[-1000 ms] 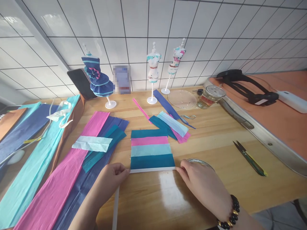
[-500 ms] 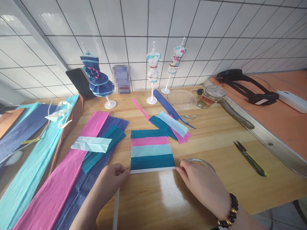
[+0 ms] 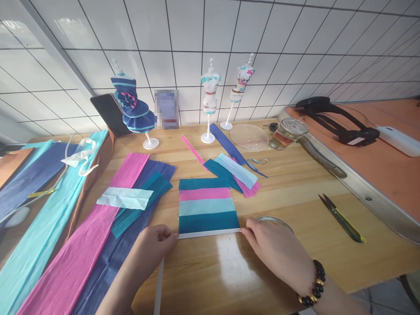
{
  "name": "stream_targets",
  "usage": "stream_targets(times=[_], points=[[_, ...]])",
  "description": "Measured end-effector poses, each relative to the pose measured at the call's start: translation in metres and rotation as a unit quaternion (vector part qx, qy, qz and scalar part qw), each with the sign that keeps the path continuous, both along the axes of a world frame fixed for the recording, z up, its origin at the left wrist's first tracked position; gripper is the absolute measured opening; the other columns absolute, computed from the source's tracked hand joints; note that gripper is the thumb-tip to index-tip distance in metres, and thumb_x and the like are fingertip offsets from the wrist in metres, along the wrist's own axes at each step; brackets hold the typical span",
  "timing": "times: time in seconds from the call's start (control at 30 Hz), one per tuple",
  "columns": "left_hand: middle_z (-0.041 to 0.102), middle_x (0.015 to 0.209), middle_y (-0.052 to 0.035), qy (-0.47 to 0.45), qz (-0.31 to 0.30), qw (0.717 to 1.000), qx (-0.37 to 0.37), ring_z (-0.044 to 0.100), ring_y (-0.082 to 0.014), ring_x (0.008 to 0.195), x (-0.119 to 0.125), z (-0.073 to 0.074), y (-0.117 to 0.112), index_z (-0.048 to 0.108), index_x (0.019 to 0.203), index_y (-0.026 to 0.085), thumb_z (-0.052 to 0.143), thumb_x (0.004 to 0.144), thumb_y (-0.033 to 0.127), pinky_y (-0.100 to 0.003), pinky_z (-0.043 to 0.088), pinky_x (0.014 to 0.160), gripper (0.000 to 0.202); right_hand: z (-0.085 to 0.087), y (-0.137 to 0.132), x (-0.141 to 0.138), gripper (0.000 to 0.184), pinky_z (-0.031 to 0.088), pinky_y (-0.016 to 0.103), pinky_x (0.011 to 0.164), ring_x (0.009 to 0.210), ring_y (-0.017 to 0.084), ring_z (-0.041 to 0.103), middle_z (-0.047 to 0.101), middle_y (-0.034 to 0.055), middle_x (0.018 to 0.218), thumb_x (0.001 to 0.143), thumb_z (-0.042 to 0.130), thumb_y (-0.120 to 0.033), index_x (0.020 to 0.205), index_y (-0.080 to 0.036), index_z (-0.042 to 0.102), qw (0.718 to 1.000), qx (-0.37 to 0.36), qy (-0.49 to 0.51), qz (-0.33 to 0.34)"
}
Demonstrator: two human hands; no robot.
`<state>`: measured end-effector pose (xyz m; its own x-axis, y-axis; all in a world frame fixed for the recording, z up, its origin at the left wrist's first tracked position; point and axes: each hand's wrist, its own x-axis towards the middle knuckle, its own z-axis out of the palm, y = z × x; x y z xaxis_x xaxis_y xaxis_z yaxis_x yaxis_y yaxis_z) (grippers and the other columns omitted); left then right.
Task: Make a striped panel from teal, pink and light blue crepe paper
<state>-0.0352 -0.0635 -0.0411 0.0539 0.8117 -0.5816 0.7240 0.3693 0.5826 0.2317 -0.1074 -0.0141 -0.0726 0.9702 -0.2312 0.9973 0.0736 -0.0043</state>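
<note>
A striped panel of crepe paper (image 3: 206,206) in teal, pink and light blue lies flat on the table. Along its near edge runs a narrow white tape strip (image 3: 210,233). My left hand (image 3: 159,239) pinches the tape at the panel's left corner, and a loose length of it hangs down toward me. At the right corner, my right hand (image 3: 266,238) pinches the tape's other end between thumb and fingers. Partly hidden behind that hand is a round ring-like object (image 3: 277,222), perhaps a tape roll.
Crepe paper strips (image 3: 98,218) cover the left side. Cut pieces (image 3: 234,173) lie behind the panel. Three small mannequins (image 3: 209,94) stand at the back, one dressed. Thread snips (image 3: 341,218), a glass jar (image 3: 290,131) and an orange case (image 3: 387,162) are at right.
Both hands keep their pinch on the tape in the same places. Only a slight shift of the camera shows.
</note>
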Motion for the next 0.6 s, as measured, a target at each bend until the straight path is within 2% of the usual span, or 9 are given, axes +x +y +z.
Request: stream_targets(times=[0.6], points=[[0.034, 0.05, 0.0073, 0.01, -0.017, 0.999, 0.032, 0.03, -0.0097, 0.05, -0.002, -0.009, 0.002, 0.043, 0.055, 0.02, 0.051, 0.069, 0.043, -0.023, 0.023, 0.049, 0.028, 0.014, 0.018, -0.001, 0.027, 0.031, 0.029, 0.054, 0.066, 0.022, 0.065, 0.067, 0.0046, 0.069, 0.091, 0.042, -0.027, 0.07, -0.019, 0.057, 0.996, -0.083, -0.016, 0.006]])
